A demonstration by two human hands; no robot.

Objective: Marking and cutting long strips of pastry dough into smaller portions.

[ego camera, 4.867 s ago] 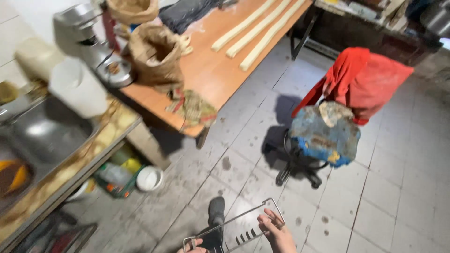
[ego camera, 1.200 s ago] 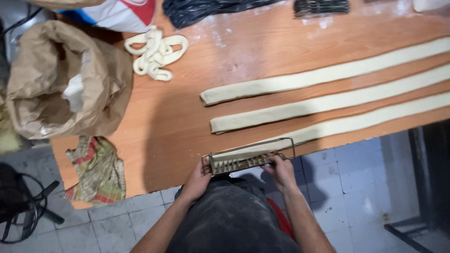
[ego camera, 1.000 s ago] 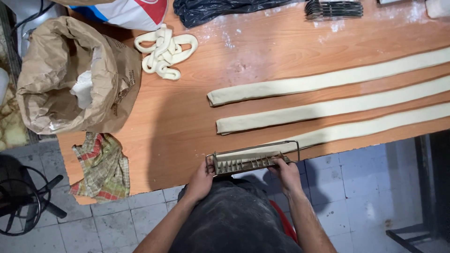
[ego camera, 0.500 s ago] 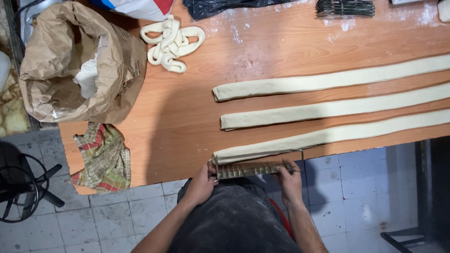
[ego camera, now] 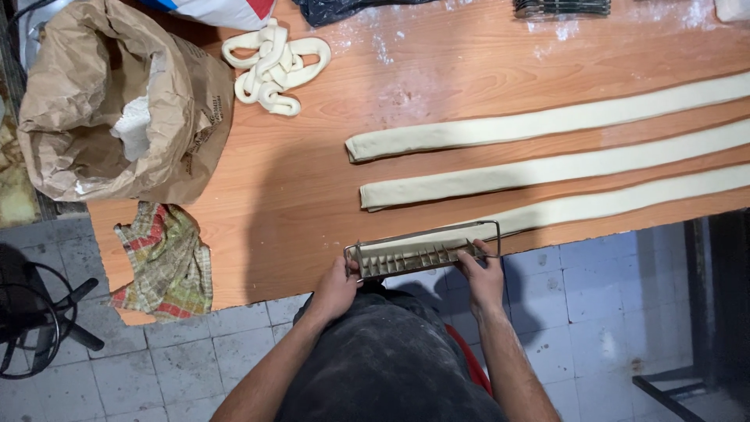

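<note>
A person's left hand (ego camera: 337, 285) and right hand (ego camera: 483, 275) grip the two ends of a metal dough cutter (ego camera: 419, 252), a row of blades inside a wire frame, fingers curled closed around it at the near edge of a wooden table (ego camera: 312, 195). The cutter sits over the end of the nearest dough strip (ego camera: 625, 202), which runs off to the right. Two more dough strips lie beyond it, a middle one (ego camera: 547, 168) and a far one (ego camera: 547, 121), all roughly parallel and apart. A coil of dough rope (ego camera: 273, 66) rests near an open brown paper flour sack (ego camera: 117, 109) at the table's left end, with a checked cloth (ego camera: 164, 262) draped over the near-left corner.
</note>
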